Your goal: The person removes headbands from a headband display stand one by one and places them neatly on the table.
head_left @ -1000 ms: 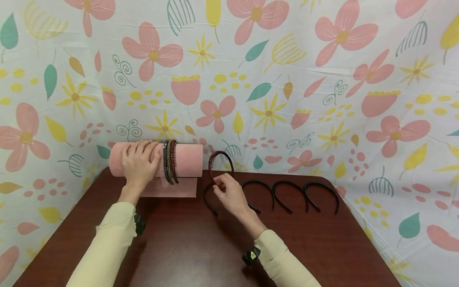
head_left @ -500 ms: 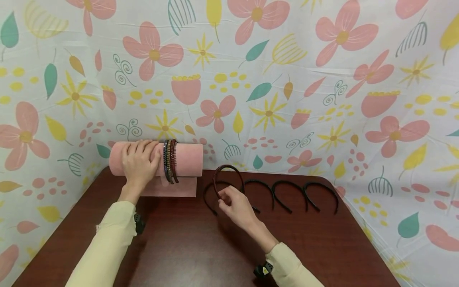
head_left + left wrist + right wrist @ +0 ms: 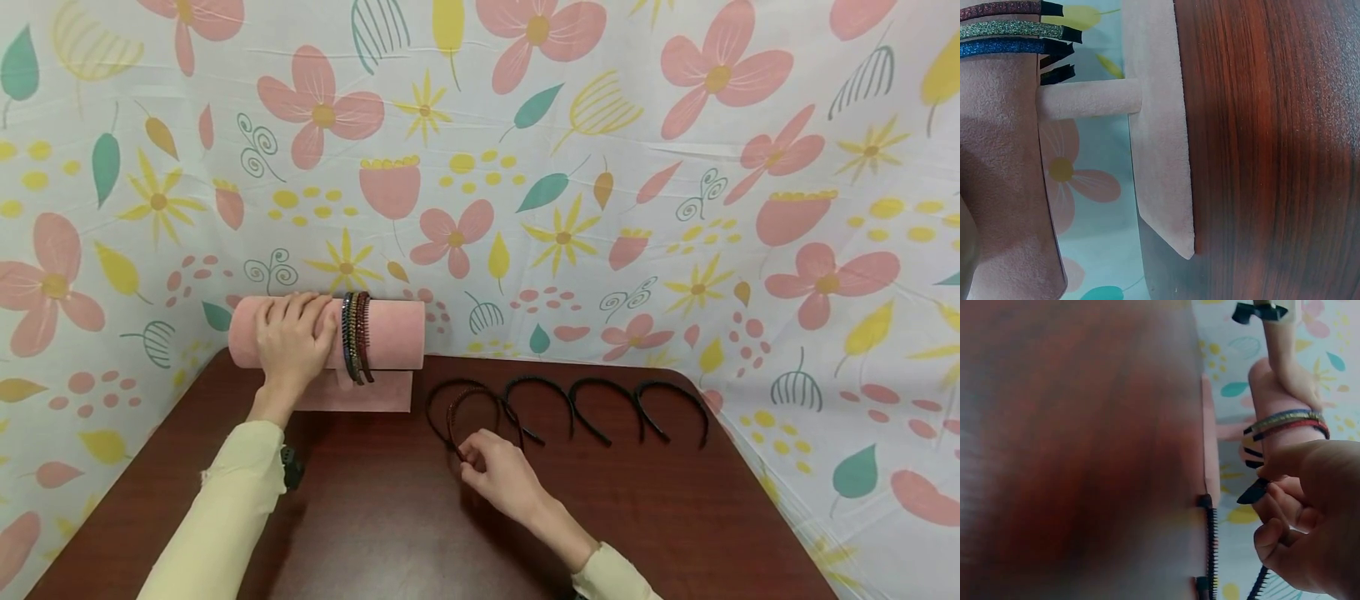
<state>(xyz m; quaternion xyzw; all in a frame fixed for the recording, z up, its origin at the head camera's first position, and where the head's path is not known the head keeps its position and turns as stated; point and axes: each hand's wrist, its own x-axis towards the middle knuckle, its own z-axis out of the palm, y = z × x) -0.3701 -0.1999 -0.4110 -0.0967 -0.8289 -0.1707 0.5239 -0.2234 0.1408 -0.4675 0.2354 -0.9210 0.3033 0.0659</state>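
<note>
A pink padded headband holder, a horizontal roll on a post and flat base, stands at the back left. My left hand grips the roll from above, fingers curved over it. Right of that hand, three glittery headbands circle the roll; the left wrist view shows a blue headband, a silvery-green headband and a red headband. My right hand pinches a dark red toothed headband near one end, its arch upward. That headband's black tip pokes out between thumb and fingers.
Several black headbands lie in a row along the back of the brown table, arches toward the wall. The nearest black headband overlaps the held one in the head view. A flower-printed cloth hangs behind the table.
My right hand has drawn the dark red headband away from the holder, toward the person and slightly right, and lower over the table. The left hand stays on the roll.
</note>
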